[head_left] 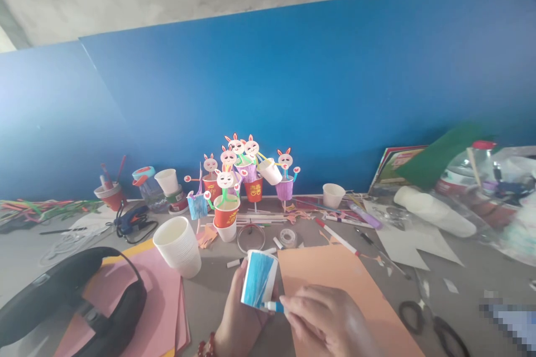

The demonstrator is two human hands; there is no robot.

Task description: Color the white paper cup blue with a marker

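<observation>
Over the near middle of the bench, the left hand grips a paper cup, its facing side mostly coloured blue (a white strip shows at the right). The right hand pinches a blue marker — its white end by the cup's lower part — above an orange sheet. Farther left stands a stack of white cups; rabbit-faced figures stand far behind, and scissors lie near right.

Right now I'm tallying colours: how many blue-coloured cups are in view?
2: one partly blue cup in the left hand, and a second blue cup left of the front red cup; others may be hidden.
</observation>
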